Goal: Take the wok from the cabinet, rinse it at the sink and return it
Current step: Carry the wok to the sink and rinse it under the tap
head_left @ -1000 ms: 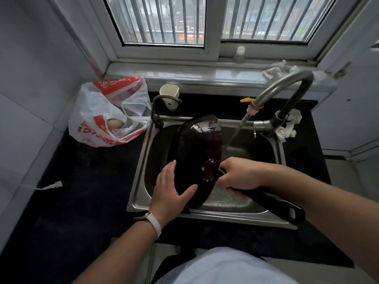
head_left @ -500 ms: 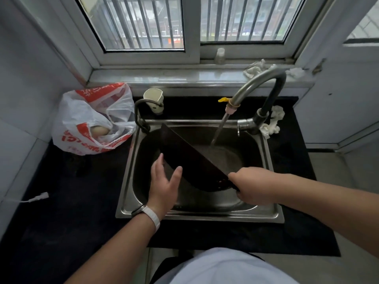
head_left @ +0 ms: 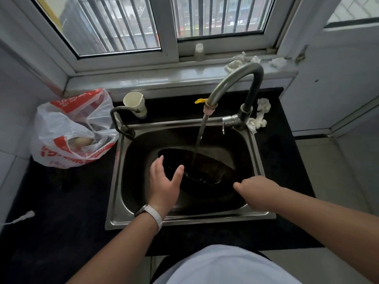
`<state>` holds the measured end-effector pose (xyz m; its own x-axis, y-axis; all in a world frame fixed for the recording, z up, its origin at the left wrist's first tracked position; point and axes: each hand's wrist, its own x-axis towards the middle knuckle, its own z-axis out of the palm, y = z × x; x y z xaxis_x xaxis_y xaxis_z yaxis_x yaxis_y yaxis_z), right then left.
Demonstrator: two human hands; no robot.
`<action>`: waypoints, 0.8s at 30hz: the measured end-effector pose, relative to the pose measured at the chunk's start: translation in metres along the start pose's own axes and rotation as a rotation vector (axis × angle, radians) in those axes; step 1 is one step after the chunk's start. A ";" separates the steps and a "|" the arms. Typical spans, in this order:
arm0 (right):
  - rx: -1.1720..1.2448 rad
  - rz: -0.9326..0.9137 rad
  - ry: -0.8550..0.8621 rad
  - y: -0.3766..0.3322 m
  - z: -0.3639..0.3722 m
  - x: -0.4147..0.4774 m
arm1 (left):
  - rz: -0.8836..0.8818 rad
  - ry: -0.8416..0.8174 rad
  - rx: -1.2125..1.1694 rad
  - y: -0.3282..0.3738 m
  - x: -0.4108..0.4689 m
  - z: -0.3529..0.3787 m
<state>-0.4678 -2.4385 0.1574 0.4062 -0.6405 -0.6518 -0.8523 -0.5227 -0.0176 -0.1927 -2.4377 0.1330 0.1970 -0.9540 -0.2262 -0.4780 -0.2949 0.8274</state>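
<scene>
1. Leftmost: plastic bag, white with red print, on the dark tabletop beside the sink; contents hard to make out, something pale and rounded inside.
2. Next: left hand, fingers spread and apart, thumb out, clamped on nothing; hovering over or perhaps just touching the near-left rim of the wok — contact not resolvable. White wristband on that wrist.
3. Centre: wok, dark, inside the sink basin, mouth up, lying across the basin; long axis left-to-right with the handle end pointing toward the right hand. Water stream from the tap falling into its middle. Outline nearly lost against the dark, wet basin; near-right edge hard to trace.
4. Right of centre: right hand, curled downward at the wok's right end, thumb side visible. Handle hidden beneath it; whether closed on the handle cannot be told.
5. Judgement: right hand nearer the handle, left nearer the bowl rim; any tilt or swirl likely to hinge on that split.
6. Cut off: cabinet not in view; forearms run out of the lower frame.
</scene>
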 end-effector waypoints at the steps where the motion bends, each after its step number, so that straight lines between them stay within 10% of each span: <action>1: 0.003 0.015 -0.009 0.002 0.005 0.001 | -0.009 -0.015 0.004 0.001 0.001 0.003; 24: 0.596 0.349 -0.070 0.025 0.061 0.013 | -0.058 -0.369 -0.074 0.057 0.016 0.097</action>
<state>-0.5036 -2.4253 0.1029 0.0701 -0.6663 -0.7424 -0.9729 0.1187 -0.1984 -0.3003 -2.4750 0.1267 -0.1064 -0.8953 -0.4326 -0.4092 -0.3571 0.8397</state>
